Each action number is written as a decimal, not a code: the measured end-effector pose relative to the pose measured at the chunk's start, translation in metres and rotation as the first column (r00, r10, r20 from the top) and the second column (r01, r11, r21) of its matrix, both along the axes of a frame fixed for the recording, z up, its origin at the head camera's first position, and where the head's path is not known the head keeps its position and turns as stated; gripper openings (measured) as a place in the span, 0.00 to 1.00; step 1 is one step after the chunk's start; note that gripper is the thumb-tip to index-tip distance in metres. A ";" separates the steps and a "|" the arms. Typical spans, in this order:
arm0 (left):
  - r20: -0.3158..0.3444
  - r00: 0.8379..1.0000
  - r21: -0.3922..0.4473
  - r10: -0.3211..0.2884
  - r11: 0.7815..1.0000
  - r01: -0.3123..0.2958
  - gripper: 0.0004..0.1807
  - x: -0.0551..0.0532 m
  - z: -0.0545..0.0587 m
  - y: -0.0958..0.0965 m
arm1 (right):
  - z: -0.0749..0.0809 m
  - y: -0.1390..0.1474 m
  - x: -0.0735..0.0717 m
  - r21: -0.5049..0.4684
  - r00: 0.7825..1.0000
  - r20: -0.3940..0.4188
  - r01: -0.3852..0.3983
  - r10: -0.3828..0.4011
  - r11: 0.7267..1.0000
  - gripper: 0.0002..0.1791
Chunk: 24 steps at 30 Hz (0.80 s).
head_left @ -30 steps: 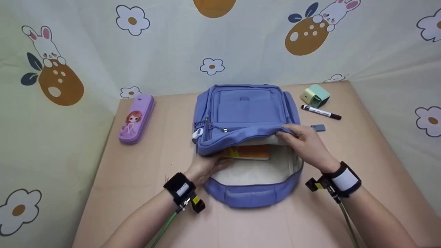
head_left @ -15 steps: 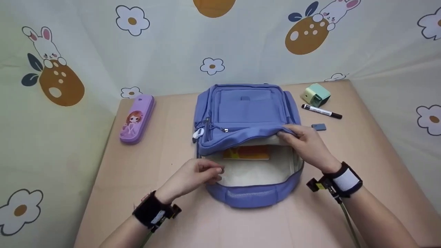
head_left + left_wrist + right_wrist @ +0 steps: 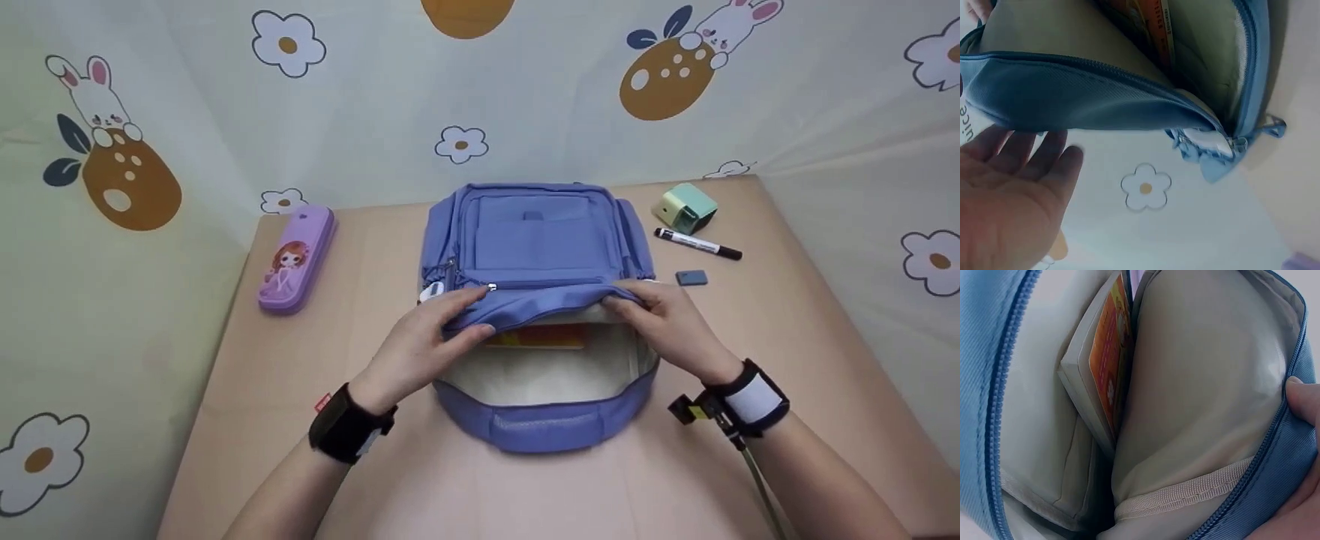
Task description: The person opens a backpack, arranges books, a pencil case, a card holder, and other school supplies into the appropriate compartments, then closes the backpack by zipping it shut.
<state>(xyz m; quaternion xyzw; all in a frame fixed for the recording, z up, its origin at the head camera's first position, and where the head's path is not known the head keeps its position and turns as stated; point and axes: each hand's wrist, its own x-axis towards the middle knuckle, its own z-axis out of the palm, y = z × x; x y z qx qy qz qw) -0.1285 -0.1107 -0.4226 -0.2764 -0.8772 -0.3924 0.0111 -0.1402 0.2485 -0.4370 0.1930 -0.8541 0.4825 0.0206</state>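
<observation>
A blue backpack (image 3: 534, 232) lies on its back on the table, its main compartment unzipped and facing the person. Inside sits an orange-covered book (image 3: 1109, 354) with white page edges. My right hand (image 3: 675, 326) pinches the zippered edge of the front panel on the right and holds it raised. At the panel's left side is my left hand (image 3: 412, 349), its fingers stretched over the fabric and its thumb apart beneath the edge. In the left wrist view the fingers (image 3: 1053, 154) reach up to the blue fabric without curling round it.
A purple pencil case (image 3: 296, 259) lies at the left. To the right of the backpack are a green-and-cream pencil sharpener (image 3: 686, 208), a black-and-white marker (image 3: 697, 244) and a small grey-blue block (image 3: 691, 278). A printed curtain (image 3: 360, 97) stands behind the table.
My left hand has come out of the backpack, leaving the book inside, and moved up to the front panel's left edge, which now sits lower. The right hand keeps its hold.
</observation>
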 end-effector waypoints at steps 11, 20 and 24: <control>-0.102 0.984 -0.134 -0.149 0.982 0.135 0.10 -0.005 -0.006 0.009 | -0.005 0.002 0.012 0.042 0.999 -0.001 -0.042 0.042 0.998 0.10; -0.053 0.966 -0.165 -0.252 0.957 0.241 0.14 0.001 -0.020 0.004 | -0.019 0.004 0.035 0.163 0.988 -0.072 -0.125 0.138 0.979 0.09; -0.067 0.951 -0.192 -0.303 0.939 0.286 0.17 0.005 -0.031 0.001 | -0.027 0.006 0.041 0.221 0.981 -0.047 -0.175 0.190 0.959 0.10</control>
